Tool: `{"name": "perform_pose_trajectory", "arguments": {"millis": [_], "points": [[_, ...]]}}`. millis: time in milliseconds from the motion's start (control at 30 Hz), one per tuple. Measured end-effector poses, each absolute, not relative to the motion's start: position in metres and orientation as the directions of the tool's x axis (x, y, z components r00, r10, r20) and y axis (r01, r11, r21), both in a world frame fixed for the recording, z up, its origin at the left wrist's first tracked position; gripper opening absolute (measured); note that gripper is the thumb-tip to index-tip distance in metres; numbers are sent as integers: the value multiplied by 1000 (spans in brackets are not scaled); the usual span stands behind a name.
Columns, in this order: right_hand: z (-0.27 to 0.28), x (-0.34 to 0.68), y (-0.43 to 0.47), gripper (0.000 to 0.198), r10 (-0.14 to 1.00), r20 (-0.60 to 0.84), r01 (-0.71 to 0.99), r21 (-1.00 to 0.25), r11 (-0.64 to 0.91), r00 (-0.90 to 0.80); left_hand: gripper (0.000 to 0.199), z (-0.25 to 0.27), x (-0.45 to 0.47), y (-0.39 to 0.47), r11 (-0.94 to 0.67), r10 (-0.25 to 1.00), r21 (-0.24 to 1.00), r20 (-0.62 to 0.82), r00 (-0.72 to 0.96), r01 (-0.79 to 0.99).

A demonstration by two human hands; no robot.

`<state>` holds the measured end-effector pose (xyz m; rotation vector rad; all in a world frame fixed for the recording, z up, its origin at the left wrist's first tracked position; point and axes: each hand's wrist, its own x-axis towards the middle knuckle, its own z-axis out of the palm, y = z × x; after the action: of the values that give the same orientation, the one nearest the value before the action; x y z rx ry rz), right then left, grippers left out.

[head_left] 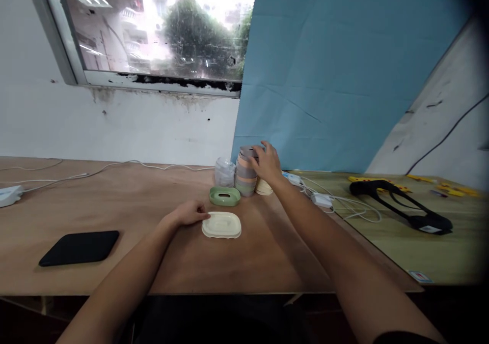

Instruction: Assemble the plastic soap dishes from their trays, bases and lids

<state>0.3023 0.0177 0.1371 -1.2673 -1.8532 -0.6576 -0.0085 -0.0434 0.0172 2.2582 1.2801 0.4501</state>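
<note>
My left hand (pixel 190 213) rests on the table with its fingers pinched at the left edge of a flat cream plastic lid (pixel 221 225) with rounded corners. Just behind that lid lies a green oval plastic piece (pixel 224 196) with a slot in its middle. Farther back stands a tall stack (pixel 245 177) of similar rounded pieces in grey, peach and green. My right hand (pixel 266 162) reaches over the stack's top, fingers curved around the uppermost grey piece (pixel 248 151). More cream lids (pixel 263 187) sit in a pile beside the stack, partly behind my right wrist.
A crumpled clear plastic bag (pixel 224 172) stands left of the stack against the wall. A black flat case (pixel 80 248) lies at the left. White chargers and cables (pixel 323 200) run to the right, near a black strap-like headset (pixel 405 206) and yellow objects (pixel 454 189).
</note>
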Motion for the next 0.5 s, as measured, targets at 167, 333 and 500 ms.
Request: {"name": "perform_pose_trajectory", "arguments": {"millis": [167,333,500], "points": [[134,307,27,30,563,808,912,-81,402,-176,42,19,-7,-46,-438,868,545,49,494,715],[135,302,19,26,478,871,863,-150,482,-116,45,17,-7,-44,-455,861,535,61,505,712],[111,282,-29,23,401,906,712,-193,676,-136,47,21,-7,-46,-482,861,575,168,481,661]]}}
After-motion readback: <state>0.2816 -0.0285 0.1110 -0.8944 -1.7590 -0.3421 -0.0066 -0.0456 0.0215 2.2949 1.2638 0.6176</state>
